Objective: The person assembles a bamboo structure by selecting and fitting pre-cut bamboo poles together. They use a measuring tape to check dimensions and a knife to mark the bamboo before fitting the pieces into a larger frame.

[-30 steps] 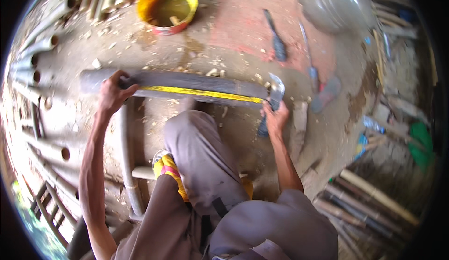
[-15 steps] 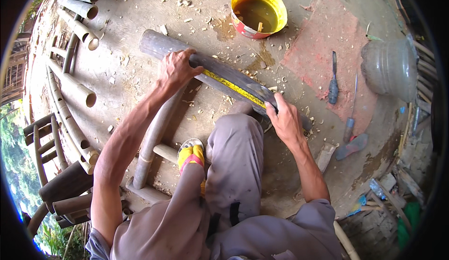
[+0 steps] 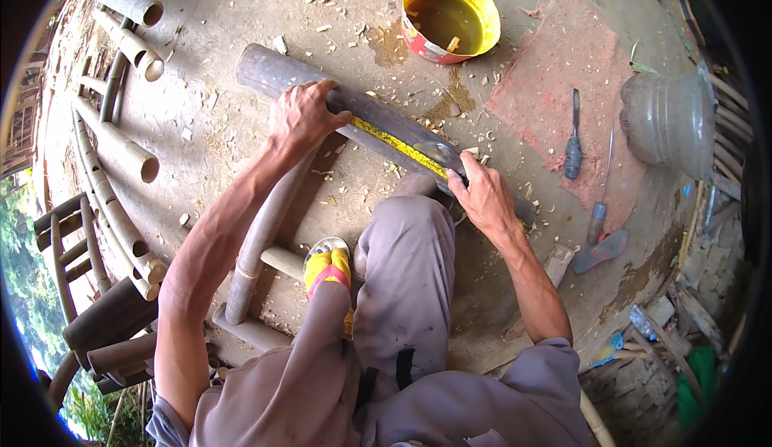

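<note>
A thick grey-brown bamboo pole (image 3: 273,71) lies slantwise in front of me, running from far left to near right by my knee. Along its near side stretches a narrow yellow strip (image 3: 400,147) with dark marks, which looks like a measuring tape. My left hand (image 3: 305,115) is closed over the pole, its thumb at the strip's left end. My right hand (image 3: 485,196) is closed with thumb and fingers pinched at the strip's right end, against the pole. What lies inside the right palm is hidden.
A yellow bucket (image 3: 408,35) of brownish liquid stands beyond the pole. A chisel-like tool (image 3: 572,151) and a thin-shafted tool (image 3: 597,222) lie on or beside a reddish cloth (image 3: 531,85) at right. Cut bamboo tubes (image 3: 129,47) lie at left. A bamboo frame (image 3: 261,238) sits near my foot.
My right hand has shifted slightly left along the pole, and less of the yellow strip shows at that end. My left hand keeps its hold. The whole view has shifted a little.
</note>
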The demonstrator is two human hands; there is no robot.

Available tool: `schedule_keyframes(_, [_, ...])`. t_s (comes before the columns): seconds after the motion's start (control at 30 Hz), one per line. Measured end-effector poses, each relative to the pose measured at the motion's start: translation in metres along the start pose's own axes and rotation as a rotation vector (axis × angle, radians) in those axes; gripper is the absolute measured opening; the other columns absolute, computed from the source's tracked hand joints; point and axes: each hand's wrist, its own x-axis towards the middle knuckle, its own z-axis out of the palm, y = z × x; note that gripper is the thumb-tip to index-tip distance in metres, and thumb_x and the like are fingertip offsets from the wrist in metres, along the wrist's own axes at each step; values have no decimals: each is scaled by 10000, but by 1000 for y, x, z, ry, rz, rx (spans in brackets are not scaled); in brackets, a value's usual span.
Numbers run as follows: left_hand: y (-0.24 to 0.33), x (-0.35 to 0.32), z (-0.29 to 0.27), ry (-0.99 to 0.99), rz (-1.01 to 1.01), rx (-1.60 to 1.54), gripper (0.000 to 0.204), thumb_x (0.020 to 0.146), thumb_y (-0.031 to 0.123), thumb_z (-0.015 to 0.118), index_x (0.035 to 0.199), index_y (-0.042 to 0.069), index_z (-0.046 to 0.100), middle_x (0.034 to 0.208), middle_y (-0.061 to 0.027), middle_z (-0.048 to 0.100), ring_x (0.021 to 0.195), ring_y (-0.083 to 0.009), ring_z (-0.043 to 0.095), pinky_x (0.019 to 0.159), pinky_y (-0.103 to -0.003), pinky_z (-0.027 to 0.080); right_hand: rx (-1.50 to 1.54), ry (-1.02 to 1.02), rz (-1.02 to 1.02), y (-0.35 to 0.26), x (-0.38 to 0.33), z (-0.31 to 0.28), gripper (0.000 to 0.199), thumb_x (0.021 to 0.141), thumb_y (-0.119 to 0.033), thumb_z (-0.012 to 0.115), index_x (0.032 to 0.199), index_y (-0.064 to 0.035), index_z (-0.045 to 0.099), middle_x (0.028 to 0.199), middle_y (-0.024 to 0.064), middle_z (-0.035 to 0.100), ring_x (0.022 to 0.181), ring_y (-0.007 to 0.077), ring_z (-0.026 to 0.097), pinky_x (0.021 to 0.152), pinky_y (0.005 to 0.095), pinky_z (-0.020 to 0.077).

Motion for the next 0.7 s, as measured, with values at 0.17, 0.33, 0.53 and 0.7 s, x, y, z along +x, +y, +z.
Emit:
schedule_keyframes(0.17, [-1, -1, -2, 3, 12, 4, 527, 703, 356, 747, 1130, 67, 636, 1001, -154, 679, 882, -286, 673, 802, -382, 528, 22, 2, -6, -1, 1, 1, 242, 887, -187, 584, 973, 25, 503, 757, 255, 621, 707, 433, 620, 594, 487, 484])
schedule_keyframes(0.33, [0, -2, -3, 4, 7, 11, 521, 705, 358, 736, 1129, 71, 638, 1006, -155, 680, 892, -293, 669, 809, -385, 521, 19, -17, -7, -1, 3, 0, 242, 882, -188, 592, 962, 23, 503, 740, 251, 622, 696, 429, 624, 585, 487, 486])
schedule_keyframes(0.53, [6, 0, 0, 14, 22, -5, 510, 698, 347, 743, 1116, 73, 642, 993, -150, 681, 895, -295, 666, 803, -388, 521, -120, -12, -23, 4, 8, -13, 242, 894, -205, 575, 953, 21, 512, 695, 225, 623, 656, 423, 627, 568, 489, 497])
schedule_keyframes(0.7, [-13, -1, 4, 52, 35, -97, 507, 686, 337, 755, 1105, 75, 642, 1000, -155, 677, 896, -299, 664, 802, -393, 521, -149, 381, 201, 15, 14, -54, 245, 912, -192, 557, 994, 39, 550, 710, 250, 603, 729, 444, 619, 630, 478, 478])
